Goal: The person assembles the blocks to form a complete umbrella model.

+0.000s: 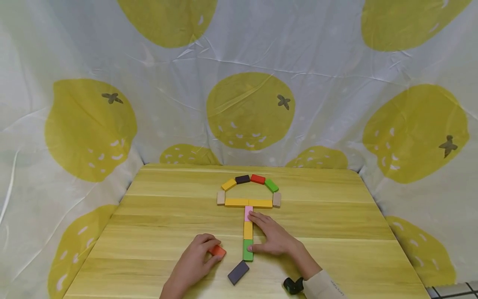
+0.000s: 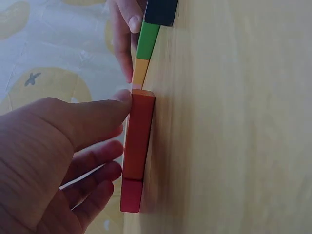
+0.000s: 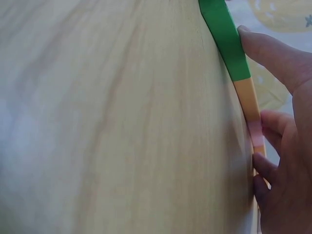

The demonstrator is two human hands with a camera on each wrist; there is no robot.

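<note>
On the left, my left hand has its thumb and fingers at a red-orange block, apparently pinching it. In the left wrist view the thumb touches the top of that block, and a darker red piece shows past its end. To the right, my right hand rests along a straight row of blocks. Its thumb touches the green block and its fingertips lie on the pink block. A yellow block sits between those two. Near the row's lower end a dark block lies slanted.
Two yellow blocks form a crossbar above the row. Plain wood blocks stand at its ends, and an arch of yellow, black, red and green blocks curves above. A black object is beside the right sleeve. A lemon-print cloth surrounds the wooden table.
</note>
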